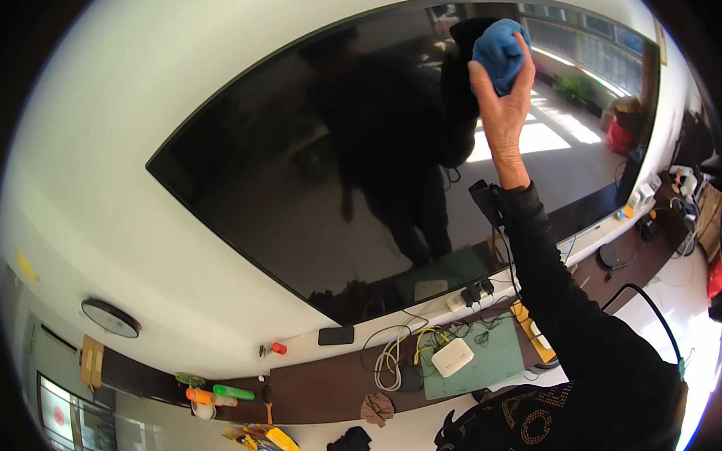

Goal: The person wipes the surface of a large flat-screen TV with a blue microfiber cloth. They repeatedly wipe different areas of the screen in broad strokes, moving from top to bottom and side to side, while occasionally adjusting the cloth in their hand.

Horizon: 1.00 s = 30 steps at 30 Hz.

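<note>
My right hand [506, 110] is raised against the upper right part of a large wall-mounted television screen [263, 157]. Its fingers grip a bunched blue cloth [499, 56], which lies on the glossy black glass. The sleeve is black, with a dark device and a cable at the wrist. The screen reflects a standing figure, windows and a sunlit floor. My left hand is out of view.
Below the screen runs a dark wooden shelf [319, 385] with a white router [452, 357] on a green mat [508, 345], tangled cables, a brown cloth [377, 408] and bottles. A yellow bag [273, 441] and a dark cloth [348, 445] lie lower down.
</note>
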### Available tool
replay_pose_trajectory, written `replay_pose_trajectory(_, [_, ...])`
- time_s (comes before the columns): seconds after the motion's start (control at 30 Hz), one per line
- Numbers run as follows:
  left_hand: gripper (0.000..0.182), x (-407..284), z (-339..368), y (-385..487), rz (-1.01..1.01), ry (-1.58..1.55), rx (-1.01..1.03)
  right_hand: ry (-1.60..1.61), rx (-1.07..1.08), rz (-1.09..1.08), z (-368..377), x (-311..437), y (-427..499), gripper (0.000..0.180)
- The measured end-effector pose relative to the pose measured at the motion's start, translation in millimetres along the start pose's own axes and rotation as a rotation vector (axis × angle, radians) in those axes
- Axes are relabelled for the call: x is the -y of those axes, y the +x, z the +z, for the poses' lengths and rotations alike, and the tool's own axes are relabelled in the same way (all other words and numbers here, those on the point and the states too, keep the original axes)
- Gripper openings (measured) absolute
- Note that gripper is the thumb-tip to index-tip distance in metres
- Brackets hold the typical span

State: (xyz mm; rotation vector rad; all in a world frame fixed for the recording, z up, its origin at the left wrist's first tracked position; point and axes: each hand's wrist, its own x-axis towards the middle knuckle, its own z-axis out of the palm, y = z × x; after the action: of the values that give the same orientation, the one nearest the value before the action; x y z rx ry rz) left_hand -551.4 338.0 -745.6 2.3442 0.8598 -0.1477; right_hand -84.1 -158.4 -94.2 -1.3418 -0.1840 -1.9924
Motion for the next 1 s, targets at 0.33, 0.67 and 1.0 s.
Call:
replay_pose_trajectory(0.33, [0.043, 16, -5, -27, -0.077, -0.031, 0.001, 0.037, 0.448, -0.475, 74, 58, -99, 0.069])
replay_pose_trajectory(0.67, [0.044, 41, -16, -57, -0.149, -0.018, -0.021, 0.332, 1.133, -0.681, 32, 37, -308, 0.049])
replay_pose_trajectory(1.0, [0.053, 65, -44, -85, -0.757, -0.695, 0.082, 0.666, 1.528, 1.695, -84, 79, -459, 0.052])
